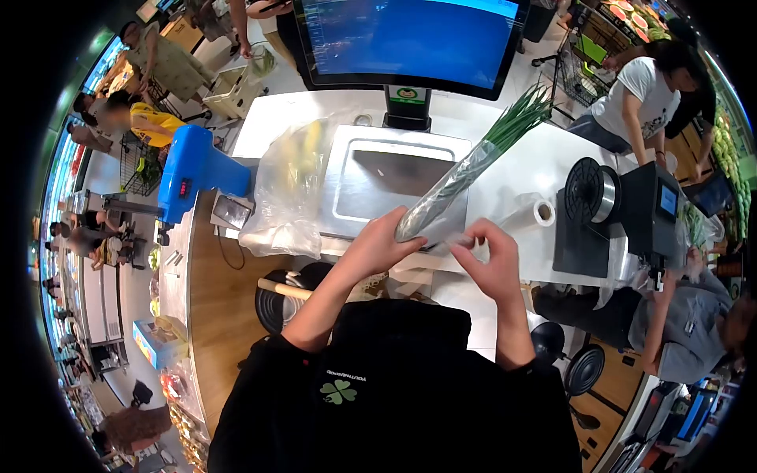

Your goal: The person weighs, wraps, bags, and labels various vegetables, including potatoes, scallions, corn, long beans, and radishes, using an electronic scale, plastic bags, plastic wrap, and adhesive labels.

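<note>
My left hand [382, 243] is closed around the lower end of a long bunch of green chives [509, 126]. A clear plastic bag [441, 197] wraps most of the bunch, and the green tips stick out at the upper right. The bunch slants over a metal weighing scale [347, 185] on the white counter. Just right of the bag's bottom end is my right hand [493, 256], thumb and fingers curled together in a pinch. What it pinches is too small to make out.
A filled clear plastic bag [288, 181] lies left of the scale. Behind the scale stands a screen [410, 39]. To the right are a roll of plastic bags [542, 213] and a black device with a reel [591, 189]. A person in grey [694, 315] works at the right.
</note>
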`<action>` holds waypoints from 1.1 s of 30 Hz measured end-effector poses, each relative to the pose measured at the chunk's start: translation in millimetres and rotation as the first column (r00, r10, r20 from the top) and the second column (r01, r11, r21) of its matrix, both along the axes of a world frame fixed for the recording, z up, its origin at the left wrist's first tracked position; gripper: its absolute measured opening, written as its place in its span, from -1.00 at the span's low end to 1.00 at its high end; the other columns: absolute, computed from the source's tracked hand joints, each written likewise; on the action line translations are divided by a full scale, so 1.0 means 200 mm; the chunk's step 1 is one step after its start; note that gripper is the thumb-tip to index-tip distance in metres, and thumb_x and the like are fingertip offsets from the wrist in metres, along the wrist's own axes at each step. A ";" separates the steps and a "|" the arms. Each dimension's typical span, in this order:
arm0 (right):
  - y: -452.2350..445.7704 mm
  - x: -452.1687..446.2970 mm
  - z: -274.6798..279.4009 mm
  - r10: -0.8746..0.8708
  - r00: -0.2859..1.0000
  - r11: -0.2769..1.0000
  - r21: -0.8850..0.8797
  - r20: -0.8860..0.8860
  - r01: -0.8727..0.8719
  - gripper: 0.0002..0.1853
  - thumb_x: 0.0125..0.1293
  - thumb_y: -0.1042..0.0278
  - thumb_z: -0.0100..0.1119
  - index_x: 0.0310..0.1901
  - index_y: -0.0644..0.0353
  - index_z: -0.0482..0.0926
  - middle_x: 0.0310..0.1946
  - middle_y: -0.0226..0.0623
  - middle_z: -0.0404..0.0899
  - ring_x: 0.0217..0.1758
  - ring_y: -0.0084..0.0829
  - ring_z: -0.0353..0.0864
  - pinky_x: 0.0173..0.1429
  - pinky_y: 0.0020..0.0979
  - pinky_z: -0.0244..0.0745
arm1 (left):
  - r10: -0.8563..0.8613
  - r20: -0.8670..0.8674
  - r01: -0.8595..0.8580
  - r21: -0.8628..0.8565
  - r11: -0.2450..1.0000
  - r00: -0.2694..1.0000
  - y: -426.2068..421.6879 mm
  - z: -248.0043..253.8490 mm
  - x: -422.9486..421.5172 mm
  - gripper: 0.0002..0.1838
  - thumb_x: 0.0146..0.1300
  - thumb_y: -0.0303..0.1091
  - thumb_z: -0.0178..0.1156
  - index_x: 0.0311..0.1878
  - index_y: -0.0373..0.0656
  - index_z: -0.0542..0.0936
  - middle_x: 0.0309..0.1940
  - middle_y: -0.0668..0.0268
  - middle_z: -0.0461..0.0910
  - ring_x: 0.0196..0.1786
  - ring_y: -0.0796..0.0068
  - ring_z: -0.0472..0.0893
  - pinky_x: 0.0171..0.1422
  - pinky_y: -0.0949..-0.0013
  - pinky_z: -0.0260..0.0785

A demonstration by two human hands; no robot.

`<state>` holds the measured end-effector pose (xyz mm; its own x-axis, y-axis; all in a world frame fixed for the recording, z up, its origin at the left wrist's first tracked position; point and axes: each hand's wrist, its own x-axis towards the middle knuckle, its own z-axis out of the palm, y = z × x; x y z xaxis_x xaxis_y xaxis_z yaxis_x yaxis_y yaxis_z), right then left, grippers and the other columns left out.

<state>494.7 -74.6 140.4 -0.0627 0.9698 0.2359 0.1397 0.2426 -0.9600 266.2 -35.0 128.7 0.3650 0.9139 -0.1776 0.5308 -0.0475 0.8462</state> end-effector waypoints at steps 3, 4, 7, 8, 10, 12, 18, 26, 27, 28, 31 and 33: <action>0.08 -0.11 0.04 0.004 0.993 1.000 -0.029 0.117 0.000 -0.80 0.18 0.49 0.46 -0.32 0.23 0.55 -0.48 -0.53 0.48 -0.38 -0.66 0.41 -0.18 -0.52 0.33 | -0.025 0.079 0.020 0.060 0.998 0.997 -0.01 0.00 0.00 -0.53 0.20 -0.18 0.44 0.04 -0.27 0.53 -0.20 -0.12 0.68 -0.08 -0.19 0.67 -0.01 0.01 0.49; 0.11 -0.14 0.04 -0.013 0.992 0.999 -0.049 0.128 0.019 -0.79 0.17 0.48 0.48 -0.33 0.23 0.56 -0.53 -0.56 0.46 -0.43 -0.69 0.40 -0.21 -0.54 0.32 | -0.022 0.082 0.016 0.072 0.997 0.996 -0.01 -0.01 0.00 -0.53 0.20 -0.18 0.44 0.04 -0.27 0.53 -0.20 -0.12 0.68 -0.08 -0.19 0.67 -0.01 0.01 0.49; 0.15 -0.20 0.01 -0.067 0.988 0.997 -0.036 0.140 0.073 -0.76 0.16 0.43 0.52 -0.35 0.24 0.56 -0.55 -0.55 0.46 -0.44 -0.72 0.36 -0.32 -0.57 0.30 | 0.017 0.057 -0.023 0.117 0.993 0.998 -0.01 -0.02 -0.02 -0.50 0.15 -0.19 0.46 0.04 -0.26 0.53 -0.18 -0.14 0.67 -0.03 -0.25 0.64 0.01 -0.03 0.49; 0.16 -0.22 0.00 -0.076 0.988 0.996 -0.040 0.137 0.082 -0.76 0.15 0.43 0.53 -0.36 0.24 0.56 -0.55 -0.55 0.45 -0.43 -0.73 0.36 -0.32 -0.57 0.31 | 0.035 0.039 -0.040 0.116 0.993 0.999 -0.02 -0.01 -0.03 -0.48 0.13 -0.18 0.48 0.05 -0.25 0.52 -0.18 -0.13 0.68 -0.05 -0.26 0.64 -0.01 -0.05 0.49; 0.19 -0.26 -0.04 -0.090 0.984 0.996 -0.004 0.151 0.092 -0.73 0.10 0.36 0.57 -0.37 0.23 0.59 -0.57 -0.44 0.50 -0.50 -0.57 0.43 -0.36 -0.47 0.40 | 0.033 0.057 -0.039 0.114 0.993 0.998 -0.03 0.04 -0.05 -0.45 0.16 -0.08 0.45 0.05 -0.25 0.51 -0.26 -0.13 0.69 -0.15 -0.28 0.66 -0.07 -0.08 0.49; 0.20 -0.28 -0.05 -0.096 0.980 0.994 -0.029 0.176 0.102 -0.72 0.08 0.32 0.58 -0.38 0.21 0.60 -0.59 -0.45 0.50 -0.51 -0.54 0.41 -0.35 -0.42 0.39 | 0.046 0.008 -0.047 0.081 0.996 0.999 -0.03 0.11 -0.08 -0.44 0.18 -0.02 0.43 0.04 -0.26 0.51 -0.31 -0.14 0.68 -0.19 -0.29 0.66 -0.11 -0.09 0.49; 0.23 -0.32 0.02 -0.177 0.900 0.972 0.216 0.399 0.096 -0.67 0.03 0.26 0.64 -0.44 0.18 0.58 -0.59 -0.46 0.51 -0.50 -0.53 0.40 -0.33 -0.41 0.33 | 0.056 -0.012 -0.055 0.072 0.996 0.998 -0.02 0.10 -0.15 -0.47 0.34 0.08 0.27 -0.01 -0.28 0.51 -0.43 -0.17 0.65 -0.29 -0.29 0.66 -0.22 -0.12 0.45; 0.42 -0.33 0.03 -0.576 0.686 0.790 0.518 0.444 0.328 -0.56 0.08 0.08 0.61 -0.42 0.12 0.48 -0.66 -0.49 0.39 -0.58 -0.44 0.34 -0.42 -0.33 0.23 | -0.015 0.088 0.017 -0.025 1.000 0.996 0.05 0.07 -0.20 -0.52 0.39 0.00 0.26 0.05 -0.29 0.57 -0.35 -0.12 0.66 -0.25 -0.14 0.69 -0.16 0.04 0.48; 0.46 -0.30 0.00 -0.574 0.733 0.807 0.403 0.365 0.431 -0.55 0.07 0.08 0.63 -0.36 0.13 0.47 -0.65 -0.48 0.40 -0.56 -0.46 0.36 -0.42 -0.34 0.27 | -0.040 0.123 0.042 -0.018 0.999 0.992 0.06 0.06 -0.21 -0.53 0.38 -0.04 0.28 0.08 -0.29 0.57 -0.31 -0.09 0.68 -0.23 -0.05 0.71 -0.12 0.08 0.49; 0.48 -0.29 -0.02 -0.580 0.765 0.812 0.273 0.279 0.516 -0.52 0.06 0.09 0.64 -0.30 0.14 0.47 -0.63 -0.47 0.41 -0.55 -0.47 0.38 -0.42 -0.35 0.31 | -0.065 0.158 0.067 -0.010 0.998 0.985 0.06 0.04 -0.22 -0.54 0.37 -0.08 0.30 0.11 -0.29 0.57 -0.26 -0.05 0.70 -0.20 0.04 0.72 -0.09 0.12 0.50; 0.42 -0.34 -0.07 -0.470 0.873 0.873 0.211 0.130 0.439 -0.31 0.01 0.05 0.69 -0.07 0.21 0.38 -0.49 -0.38 0.53 -0.46 -0.52 0.49 -0.36 -0.42 0.44 | -0.070 0.275 0.087 -0.052 0.995 0.959 0.12 -0.01 -0.24 -0.57 0.35 -0.20 0.31 0.14 -0.30 0.56 -0.20 0.06 0.72 -0.16 0.24 0.70 0.00 0.20 0.51; 0.36 -0.42 -0.08 -0.314 0.932 0.931 0.252 0.179 0.265 -0.10 0.04 0.02 0.68 0.16 0.30 0.21 -0.28 -0.23 0.63 -0.38 -0.47 0.57 -0.27 -0.46 0.51 | -0.077 0.311 0.127 -0.145 0.981 0.947 0.17 0.02 -0.25 -0.57 0.33 -0.24 0.32 0.16 -0.30 0.56 -0.21 0.14 0.70 -0.16 0.33 0.66 0.00 0.24 0.50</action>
<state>410.1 -3.0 125.0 0.1407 0.8780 0.4575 0.4307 0.3618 -0.8268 215.7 -1.9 132.4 0.5141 0.8374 -0.1855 0.2475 0.0622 0.9669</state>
